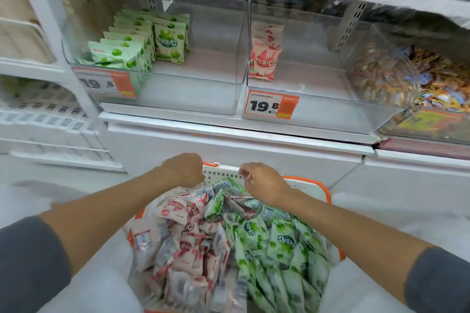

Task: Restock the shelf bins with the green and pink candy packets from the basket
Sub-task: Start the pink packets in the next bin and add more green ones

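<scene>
Head view: your left hand [184, 170] and right hand [262, 183] curl over the far end of the basket [323, 188], fingertips down among the packets. I cannot tell whether either grips one. The pink candy packets [183, 231] lie heaped left and the green candy packets [279, 244] right, likely sorted so each handful suits one bin. The far left bin [203, 94] takes green, the right bin [325, 109] pink.
</scene>
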`<state>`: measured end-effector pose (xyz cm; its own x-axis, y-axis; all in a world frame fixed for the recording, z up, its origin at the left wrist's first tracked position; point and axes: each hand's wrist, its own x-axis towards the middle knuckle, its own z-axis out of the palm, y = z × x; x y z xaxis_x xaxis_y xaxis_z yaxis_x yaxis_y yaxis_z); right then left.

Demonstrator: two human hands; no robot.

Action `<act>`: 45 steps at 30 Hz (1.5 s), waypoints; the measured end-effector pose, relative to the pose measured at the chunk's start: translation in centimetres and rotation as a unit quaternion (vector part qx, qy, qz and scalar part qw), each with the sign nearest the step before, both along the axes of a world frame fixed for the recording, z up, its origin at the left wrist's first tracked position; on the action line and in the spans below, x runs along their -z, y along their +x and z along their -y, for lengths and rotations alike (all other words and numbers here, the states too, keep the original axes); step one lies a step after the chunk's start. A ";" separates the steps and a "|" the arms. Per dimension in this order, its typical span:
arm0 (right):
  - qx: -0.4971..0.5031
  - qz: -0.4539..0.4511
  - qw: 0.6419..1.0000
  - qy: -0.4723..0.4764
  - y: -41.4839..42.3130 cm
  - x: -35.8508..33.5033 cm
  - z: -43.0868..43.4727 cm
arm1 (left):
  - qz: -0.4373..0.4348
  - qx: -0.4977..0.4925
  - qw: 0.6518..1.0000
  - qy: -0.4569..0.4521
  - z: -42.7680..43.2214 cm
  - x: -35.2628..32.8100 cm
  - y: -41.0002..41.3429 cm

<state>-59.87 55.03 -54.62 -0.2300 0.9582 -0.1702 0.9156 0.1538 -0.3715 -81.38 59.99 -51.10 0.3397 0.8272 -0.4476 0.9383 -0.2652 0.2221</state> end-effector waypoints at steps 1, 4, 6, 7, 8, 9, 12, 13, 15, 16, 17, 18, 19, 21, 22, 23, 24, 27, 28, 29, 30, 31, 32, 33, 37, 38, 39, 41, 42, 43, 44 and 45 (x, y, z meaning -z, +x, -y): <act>-0.042 0.034 0.998 -0.029 -0.5 2.1 -0.2 | -0.021 -0.013 1.000 0.000 -0.4 0.4 -0.5; -0.159 0.100 0.981 -0.037 -2.8 7.4 -1.8 | -0.051 -0.053 0.997 0.023 -1.3 1.8 -0.8; -0.229 0.160 0.960 -0.018 -4.6 9.9 -2.4 | -0.064 -0.057 0.996 0.027 -1.3 2.4 -0.4; -0.261 0.200 0.944 0.005 -5.3 10.7 -2.5 | -0.071 -0.055 0.996 0.022 -1.2 2.7 -0.2; -0.285 0.240 0.928 0.023 -5.6 11.4 -2.6 | -0.076 -0.051 0.996 0.018 -1.1 2.9 0.0; -0.296 0.265 0.917 0.038 -5.5 11.7 -2.7 | -0.081 -0.048 0.996 0.012 -1.0 2.8 0.1; -0.262 0.220 0.939 0.037 -4.2 10.7 -3.2 | -0.086 -0.043 0.995 0.001 -1.5 1.9 -0.4; -0.222 0.164 0.961 0.015 -3.5 9.3 -3.2 | -0.074 -0.047 0.996 0.000 -1.8 1.7 -0.7; -0.123 0.046 0.990 -0.049 -2.3 5.0 -3.2 | -0.014 -0.060 0.998 -0.014 -2.2 0.9 -0.5; -0.074 -0.017 0.994 -0.077 -1.8 2.5 -3.2 | 0.033 -0.059 0.997 -0.028 -2.1 0.6 -0.2; -0.025 -0.089 0.991 -0.097 -1.3 0.1 -3.1 | 0.088 -0.056 0.993 -0.048 -1.8 0.2 0.2; 0.019 -0.163 0.980 -0.111 -1.0 -2.0 -2.9 | 0.142 -0.046 0.986 -0.069 -1.3 -0.3 0.7; 0.055 -0.234 0.963 -0.123 -0.8 -3.9 -2.5 | 0.196 -0.035 0.976 -0.087 -0.7 -0.6 1.2; 0.122 -0.344 0.922 -0.127 -0.3 -6.1 -1.3 | 0.289 -0.023 0.953 -0.088 0.7 -1.1 2.3; 0.150 -0.379 0.906 -0.114 -0.3 -6.7 -0.7 | 0.325 -0.027 0.942 -0.074 1.2 -1.3 2.8; 0.174 -0.403 0.893 -0.100 -0.4 -7.0 -0.2 | 0.354 -0.034 0.933 -0.052 1.6 -1.5 3.2; 0.189 -0.417 0.885 -0.088 -0.6 -7.3 0.0 | 0.368 -0.040 0.929 -0.025 1.8 -1.8 3.4; 0.210 -0.439 0.871 -0.063 -1.6 -7.9 0.0 | 0.340 -0.059 0.937 0.061 1.3 -2.2 3.3; 0.212 -0.448 0.866 -0.057 -1.9 -8.2 -0.2 | 0.340 -0.079 0.934 0.078 1.0 -2.4 3.1; 0.215 -0.461 0.859 -0.055 -2.0 -8.5 -0.3 | 0.354 -0.105 0.926 0.086 0.7 -2.5 2.9; 0.217 -0.471 0.853 -0.052 -2.1 -8.7 -0.5 | 0.377 -0.131 0.913 0.088 0.4 -2.6 2.9; 0.221 -0.478 0.849 -0.047 -2.2 -8.7 -0.6 | 0.401 -0.152 0.899 0.089 0.2 -2.6 2.9; 0.227 -0.477 0.848 -0.038 -2.3 -8.7 -0.7 | 0.419 -0.166 0.888 0.091 0.1 -2.5 2.9; 0.233 -0.479 0.846 -0.031 -2.5 -8.7 -0.8 | 0.429 -0.177 0.881 0.091 0.1 -2.3 3.0; 0.239 -0.552 0.792 -0.102 -3.3 -8.7 -0.7 | 0.464 -0.203 0.855 0.111 0.0 -1.9 2.6; 0.224 -0.543 0.799 -0.130 -3.4 -8.7 -0.7 | 0.471 -0.204 0.850 0.117 0.0 -2.0 2.6; 0.207 -0.520 0.816 -0.146 -3.5 -8.7 -0.7 | 0.472 -0.206 0.848 0.128 -0.1 -2.0 2.5; 0.193 -0.483 0.842 -0.142 -3.5 -8.9 -0.7 | 0.469 -0.209 0.844 0.155 -0.1 -2.2 2.4; 0.190 -0.481 0.845 -0.134 -3.6 -9.1 -0.8 | 0.469 -0.212 0.840 0.170 0.0 -2.4 2.4; 0.191 -0.481 0.846 -0.127 -3.8 -9.4 -1.0 | 0.470 -0.214 0.836 0.187 0.0 -2.6 2.3; 0.187 -0.479 0.849 -0.118 -4.0 -9.8 -1.2 | 0.470 -0.214 0.831 0.204 0.0 -3.0 2.1; 0.186 -0.477 0.852 -0.106 -4.3 -10.2 -1.4 | 0.470 -0.214 0.827 0.223 -0.1 -3.4 1.9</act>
<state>-64.15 56.48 -44.41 -0.0477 0.9662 -0.2535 0.1513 -0.2439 -0.9579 -79.51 60.05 -47.68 -0.0026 0.9731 0.2305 0.4366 -0.2063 0.8757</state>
